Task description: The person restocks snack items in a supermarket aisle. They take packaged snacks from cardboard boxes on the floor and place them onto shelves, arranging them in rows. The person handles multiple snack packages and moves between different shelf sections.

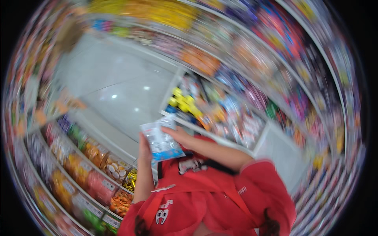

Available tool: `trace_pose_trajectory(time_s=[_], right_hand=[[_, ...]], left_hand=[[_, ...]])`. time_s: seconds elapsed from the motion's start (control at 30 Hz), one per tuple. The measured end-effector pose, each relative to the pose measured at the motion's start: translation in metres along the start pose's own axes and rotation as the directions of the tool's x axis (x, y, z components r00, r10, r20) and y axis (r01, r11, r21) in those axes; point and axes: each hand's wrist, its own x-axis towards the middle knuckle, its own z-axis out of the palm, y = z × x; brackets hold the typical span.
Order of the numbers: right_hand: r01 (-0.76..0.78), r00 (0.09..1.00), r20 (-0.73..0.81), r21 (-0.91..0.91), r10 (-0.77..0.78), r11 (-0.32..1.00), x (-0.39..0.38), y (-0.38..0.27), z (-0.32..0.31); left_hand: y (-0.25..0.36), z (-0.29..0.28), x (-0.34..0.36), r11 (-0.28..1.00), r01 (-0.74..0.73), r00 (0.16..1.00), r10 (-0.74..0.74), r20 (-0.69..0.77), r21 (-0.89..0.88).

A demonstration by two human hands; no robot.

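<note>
Clear plastic snack bag with blue base (161,141), held upright in a shop aisle
left hand (144,148) grips its left edge; right hand (178,134) pinches its top right

Motion blur smears the whole view, so the goods on the shelves (252,59) are only colour patches. The print on the pale packet (162,141) is too soft to read. The left hand (144,146) lies mostly behind this packet (its fingers do not show). The floor bins (98,173) run out of the lower left edge.
</note>
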Motion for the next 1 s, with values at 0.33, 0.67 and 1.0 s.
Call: trace_pose_trajectory(time_s=[0.33,0.67,1.0], right_hand=[[-0.159,0.982,-0.139,-0.226,0.129,0.961,-0.088,-0.006,-0.045],[-0.168,0.985,-0.01,-0.34,0.175,0.925,-0.088,-0.032,-0.052],[-0.034,0.999,-0.043,-0.323,0.021,0.946,-0.072,-0.047,-0.028]], left_hand=[[-0.069,0.052,-0.05,0.948,0.246,0.965,-0.22,-0.142,0.201],[-0.054,0.093,-0.051,0.908,0.377,0.917,-0.338,-0.213,0.183],[-0.016,0.104,-0.04,0.91,0.304,0.948,-0.259,-0.186,0.282]])
